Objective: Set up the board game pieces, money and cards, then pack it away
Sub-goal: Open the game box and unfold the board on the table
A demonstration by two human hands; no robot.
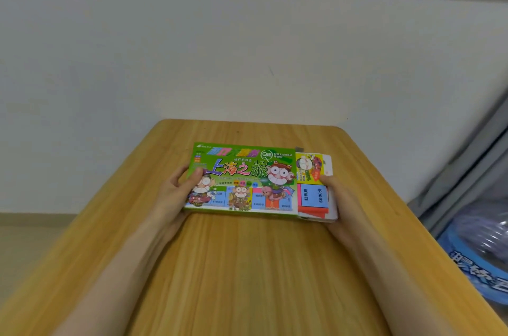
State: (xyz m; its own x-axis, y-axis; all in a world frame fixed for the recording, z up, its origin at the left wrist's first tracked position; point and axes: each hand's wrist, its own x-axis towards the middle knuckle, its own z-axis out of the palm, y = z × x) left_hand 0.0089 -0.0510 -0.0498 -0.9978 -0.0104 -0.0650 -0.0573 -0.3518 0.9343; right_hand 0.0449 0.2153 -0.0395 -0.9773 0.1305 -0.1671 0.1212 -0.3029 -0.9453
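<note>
1. Position: green game box (242, 176) lying flat on the wooden table (247, 267), towards the far end. White inner tray (328, 164) protruding from the right end of the box, with a folded board (313, 195) visible in it.
2. Left hand (176, 192): thumb pressed on the lid, fingers curled round the left end of the box.
3. Right hand (341, 203): thumb tip at the top edge of the protruding tray, palm against its end. Remaining fingers hidden underneath, so their spread cannot be told.
4. Hazard, jamming: likely if the tray is drawn or pushed at an angle to the box. Keep both ends level and in line.
5. Hazard, spillage: probable loose money, cards and pieces inside. A sudden release of the tray could scatter them across the table or over its right edge, towards the blue bag (478, 261) below.
6. Hazard, tearing: thin card likely. Avoid squeezing the lid hard with the left thumb.
7. Hazard, sliding: smooth tabletop. Hold the box down firmly.
</note>
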